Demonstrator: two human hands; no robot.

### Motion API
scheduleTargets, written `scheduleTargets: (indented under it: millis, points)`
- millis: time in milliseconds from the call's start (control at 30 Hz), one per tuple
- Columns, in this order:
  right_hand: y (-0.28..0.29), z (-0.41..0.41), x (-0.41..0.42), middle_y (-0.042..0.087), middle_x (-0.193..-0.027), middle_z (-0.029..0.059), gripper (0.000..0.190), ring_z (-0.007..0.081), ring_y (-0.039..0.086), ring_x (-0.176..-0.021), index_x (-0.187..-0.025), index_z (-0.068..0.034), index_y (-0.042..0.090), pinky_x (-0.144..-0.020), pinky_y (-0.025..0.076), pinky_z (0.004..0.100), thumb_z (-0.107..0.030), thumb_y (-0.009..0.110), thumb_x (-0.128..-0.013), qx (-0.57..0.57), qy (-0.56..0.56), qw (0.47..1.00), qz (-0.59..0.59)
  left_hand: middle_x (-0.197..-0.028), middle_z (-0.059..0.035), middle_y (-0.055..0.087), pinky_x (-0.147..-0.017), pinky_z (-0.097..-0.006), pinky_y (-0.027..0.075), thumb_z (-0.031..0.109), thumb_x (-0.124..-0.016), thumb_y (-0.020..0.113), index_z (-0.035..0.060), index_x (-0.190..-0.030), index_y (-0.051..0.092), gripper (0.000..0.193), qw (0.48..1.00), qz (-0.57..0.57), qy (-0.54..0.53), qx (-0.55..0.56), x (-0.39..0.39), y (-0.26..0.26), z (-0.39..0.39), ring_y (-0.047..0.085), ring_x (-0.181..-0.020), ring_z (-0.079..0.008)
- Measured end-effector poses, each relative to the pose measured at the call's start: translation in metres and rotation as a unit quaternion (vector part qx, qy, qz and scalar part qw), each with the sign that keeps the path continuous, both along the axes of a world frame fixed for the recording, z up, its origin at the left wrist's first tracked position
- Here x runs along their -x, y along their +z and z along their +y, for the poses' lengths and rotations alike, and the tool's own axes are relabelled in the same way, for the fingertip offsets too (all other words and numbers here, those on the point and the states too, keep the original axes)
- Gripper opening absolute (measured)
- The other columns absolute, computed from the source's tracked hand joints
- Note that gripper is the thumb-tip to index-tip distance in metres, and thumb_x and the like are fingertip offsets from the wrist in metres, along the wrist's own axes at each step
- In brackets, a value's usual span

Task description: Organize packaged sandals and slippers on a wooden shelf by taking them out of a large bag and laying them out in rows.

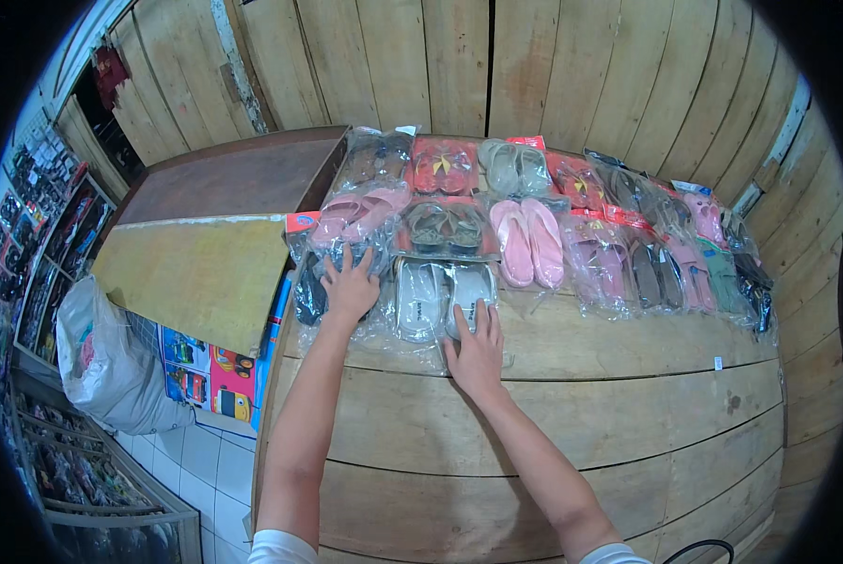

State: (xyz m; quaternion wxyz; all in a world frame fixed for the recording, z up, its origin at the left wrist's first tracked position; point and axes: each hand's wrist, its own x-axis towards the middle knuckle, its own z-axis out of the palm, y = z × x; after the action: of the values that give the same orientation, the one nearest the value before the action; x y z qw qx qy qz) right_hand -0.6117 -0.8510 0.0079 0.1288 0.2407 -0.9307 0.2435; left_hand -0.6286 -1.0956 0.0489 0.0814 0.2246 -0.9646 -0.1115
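Note:
Both my hands reach forward over a wooden plank table. My left hand (351,289), fingers spread, rests on a plastic-bagged pair of dark sandals (310,289) at the row's left end; my palm and fingers cover part of it. My right hand (479,352) lies with its fingers on the right shoe of a bagged white-grey pair of slippers (418,299), which bear writing on their insoles. Just above my left fingers is a pair of pink strap sandals (360,213) in plastic. Olive-grey sandals (446,229) in a bag lie beyond the white-grey pair.
More bagged footwear spreads rightward, including pink slippers (528,243), mauve sandals (599,264) and red packs (444,166). A plank wall (534,63) rises behind. At left are a yellowish board (195,275), a white sack (111,359) and goods racks (61,254). A small tag (718,363) lies at right.

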Motion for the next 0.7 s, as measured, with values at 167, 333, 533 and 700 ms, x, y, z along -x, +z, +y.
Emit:
scheduleTargets:
  millis: [167,333,533,700]
  points:
    - [0.005,0.006,-0.001,0.032,-0.137,0.0269,0.062,0.0434,0.03,-0.127,-0.128,-0.004,0.047,-0.104,0.028,0.0495,-0.019,0.072,-0.073,0.131,-0.053,0.99,-0.006,-0.148,-0.0241,0.02,-0.1,-0.062,0.026,0.021,-0.078,0.06,0.0153,-0.139,0.041,0.064,0.989,0.13,0.043,0.049,-0.056,0.016,0.046,0.019,-0.133,-0.0499]
    - [0.003,0.01,-0.004,0.034,-0.135,0.0264,0.063,0.0422,0.034,-0.125,-0.125,-0.007,0.05,-0.102,0.03,0.0498,-0.018,0.076,-0.069,0.171,-0.079,0.981,-0.045,-0.142,-0.0246,0.029,-0.099,-0.0557,0.03,0.025,-0.076,0.069,0.0134,-0.127,0.052,0.055,0.96,0.267,-0.06,-0.065,-0.095,-0.013,0.115,0.029,-0.127,-0.0438]
    - [-0.015,0.016,0.004,0.035,-0.136,0.0243,0.044,0.0412,0.041,-0.12,-0.117,-0.01,0.058,-0.098,0.038,0.0449,-0.008,0.071,-0.075,0.16,-0.021,0.987,-0.017,-0.131,-0.019,0.045,-0.096,-0.0472,0.037,0.02,-0.08,0.067,0.0213,-0.117,0.062,0.037,0.974,0.222,-0.036,-0.028,-0.088,-0.052,0.111,0.044,-0.118,-0.0367]
    - [-0.021,0.015,0.009,0.036,-0.137,0.0236,0.04,0.0407,0.043,-0.121,-0.115,-0.008,0.059,-0.098,0.041,0.0421,-0.003,0.068,-0.077,0.207,-0.017,0.977,-0.036,-0.124,-0.0123,0.053,-0.089,-0.046,0.04,0.018,-0.084,0.063,0.0229,-0.11,0.067,0.027,0.973,0.224,-0.038,-0.024,-0.08,-0.053,0.097,0.047,-0.115,-0.0322]
